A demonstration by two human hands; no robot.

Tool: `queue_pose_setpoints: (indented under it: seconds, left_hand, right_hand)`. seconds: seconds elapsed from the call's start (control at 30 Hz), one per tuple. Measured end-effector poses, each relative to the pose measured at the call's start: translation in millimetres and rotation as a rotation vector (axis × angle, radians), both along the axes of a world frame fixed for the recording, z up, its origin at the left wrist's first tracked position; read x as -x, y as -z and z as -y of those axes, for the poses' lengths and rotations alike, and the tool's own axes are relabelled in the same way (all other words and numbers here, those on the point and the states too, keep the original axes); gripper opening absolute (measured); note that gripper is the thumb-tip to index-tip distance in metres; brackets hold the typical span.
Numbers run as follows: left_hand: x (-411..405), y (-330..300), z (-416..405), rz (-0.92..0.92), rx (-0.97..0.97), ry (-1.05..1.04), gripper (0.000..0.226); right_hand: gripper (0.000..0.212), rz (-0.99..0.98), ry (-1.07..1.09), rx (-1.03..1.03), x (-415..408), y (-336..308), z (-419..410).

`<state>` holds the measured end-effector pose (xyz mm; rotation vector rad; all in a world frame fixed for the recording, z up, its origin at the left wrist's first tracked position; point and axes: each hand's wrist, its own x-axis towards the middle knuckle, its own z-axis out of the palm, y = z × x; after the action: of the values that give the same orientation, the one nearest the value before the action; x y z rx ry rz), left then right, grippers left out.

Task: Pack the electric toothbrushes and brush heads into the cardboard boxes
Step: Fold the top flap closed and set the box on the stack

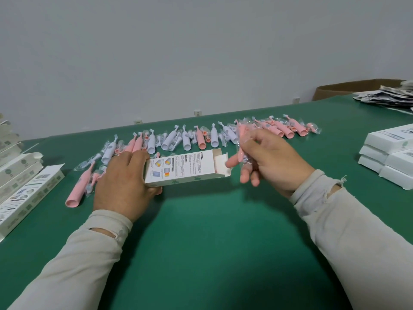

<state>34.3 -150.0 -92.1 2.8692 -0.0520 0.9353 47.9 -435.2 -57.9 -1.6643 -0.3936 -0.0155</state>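
My left hand [121, 182] grips the left end of a white printed cardboard box [178, 170] lying on the green table, its right end flap open. My right hand [270, 161] pinches pink brush heads in clear wrap [242, 142] just right of the box's open end, lower fingers extended toward the flap. A long row of pink and white toothbrush handles and wrapped brush heads [190, 138] lies across the table behind the box. One pink handle [78, 189] lies left of my left hand.
Open, printed boxes [24, 186] are stacked at the left edge. Closed white boxes [388, 157] are piled at the right. A brown carton [348, 88] and a heap of printed leaflets [386, 97] sit at the far right. Green table surface [212, 231] stretches in front.
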Motion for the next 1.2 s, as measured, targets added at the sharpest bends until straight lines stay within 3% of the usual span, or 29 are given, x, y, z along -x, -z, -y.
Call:
queue_pose_setpoints:
  seconds: [0.13, 0.2, 0.37, 0.43, 0.6, 0.93, 1.07, 1.2]
  left_hand:
    - [2.1, -2.3, -1.1, -0.011, 0.023, -0.026, 0.075]
    - [1.7, -3.5, -1.8, -0.026, 0.033, -0.027, 0.079]
    - [2.3, -6.6, -1.4, -0.040, 0.042, -0.038, 0.077]
    - [3.1, -7.3, -0.6, -0.040, 0.047, -0.043, 0.075]
    - [3.8, -8.0, 0.5, -0.049, 0.040, -0.053, 0.073]
    - [3.9, -6.2, 2.0, -0.040, 0.035, -0.082, 0.077]
    - [3.4, -6.2, 2.3, -0.043, 0.034, -0.074, 0.069]
    - [4.0, -7.1, 3.5, -0.047, 0.037, -0.071, 0.076]
  right_hand:
    - [0.008, 0.129, 0.064, 0.357, -0.2, 6.5, 1.4]
    - [0.007, 0.146, 0.079, 0.435, 0.6, 6.8, 0.6]
    - [0.010, 0.083, 0.034, 0.059, 1.3, -1.4, -0.9]
    - [0.009, 0.059, -0.014, -0.004, 2.7, -2.6, -2.2]
    - [0.015, 0.040, -0.064, 0.020, 4.9, 1.9, -6.6]
    - [0.008, -0.076, -0.120, 0.014, 5.3, 6.9, -14.9]
    - [0.009, -0.097, -0.116, 0.026, 4.4, 7.6, -14.6]
    - [0.007, -0.091, -0.123, -0.018, 6.7, 3.1, -11.8]
